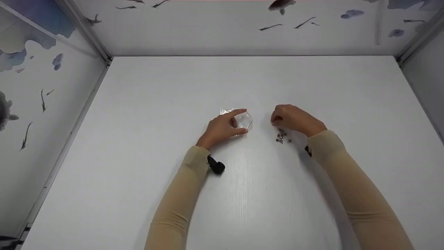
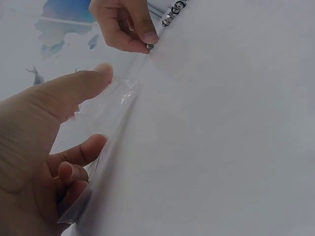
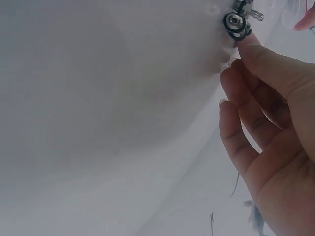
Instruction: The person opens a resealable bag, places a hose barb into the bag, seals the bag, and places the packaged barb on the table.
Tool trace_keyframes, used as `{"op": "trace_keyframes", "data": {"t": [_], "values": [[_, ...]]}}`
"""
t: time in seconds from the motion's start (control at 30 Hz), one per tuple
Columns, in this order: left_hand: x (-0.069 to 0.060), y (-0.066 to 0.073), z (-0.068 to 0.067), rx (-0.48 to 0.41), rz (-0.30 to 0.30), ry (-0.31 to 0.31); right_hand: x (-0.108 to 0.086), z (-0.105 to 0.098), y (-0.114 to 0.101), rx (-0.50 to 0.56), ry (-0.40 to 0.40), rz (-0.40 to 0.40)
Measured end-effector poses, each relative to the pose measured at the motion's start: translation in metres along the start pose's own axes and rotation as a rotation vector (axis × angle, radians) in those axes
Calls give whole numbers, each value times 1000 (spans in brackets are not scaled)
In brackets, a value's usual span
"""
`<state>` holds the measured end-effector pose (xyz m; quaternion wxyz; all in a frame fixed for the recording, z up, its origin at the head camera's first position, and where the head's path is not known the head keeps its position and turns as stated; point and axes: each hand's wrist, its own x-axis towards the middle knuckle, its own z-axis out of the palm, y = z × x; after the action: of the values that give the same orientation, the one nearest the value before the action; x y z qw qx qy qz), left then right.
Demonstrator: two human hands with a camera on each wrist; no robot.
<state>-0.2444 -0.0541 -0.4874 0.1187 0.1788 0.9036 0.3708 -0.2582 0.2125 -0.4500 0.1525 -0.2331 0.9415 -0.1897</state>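
In the head view my left hand (image 1: 222,125) holds a clear plastic bag (image 1: 247,121), thumb and index spread along its edges. The left wrist view shows the other fingers curled against the bag's crinkled film (image 2: 127,92). To the right, my right hand (image 1: 291,117) is low over the table. Its thumb and fingers pinch a small shiny metal piece (image 2: 150,46), best seen in the left wrist view. Just below that hand lies a small pile of metal hardware (image 1: 281,134). Close up in the right wrist view, some pieces (image 3: 235,20) have black rings and metal stems.
One loose piece (image 1: 289,141) sits slightly right of the pile. The white tabletop (image 1: 156,104) spreads around both hands. Printed white panels (image 1: 215,31) stand at the back and left, and a plain panel (image 1: 425,66) at the right. A black wrist camera (image 1: 217,167) sticks out by the left sleeve.
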Motion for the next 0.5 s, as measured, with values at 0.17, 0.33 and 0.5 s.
{"op": "trace_keyframes", "data": {"t": [0.17,0.33,0.5], "values": [[0,0,0,10,-4,-1,-1,0,-1,-21,-15,-6],[-1,2,0,14,3,-1,-3,-1,0,-19,-14,-13],[-1,4,0,17,4,3,-4,-2,2,19,-7,-12]]}}
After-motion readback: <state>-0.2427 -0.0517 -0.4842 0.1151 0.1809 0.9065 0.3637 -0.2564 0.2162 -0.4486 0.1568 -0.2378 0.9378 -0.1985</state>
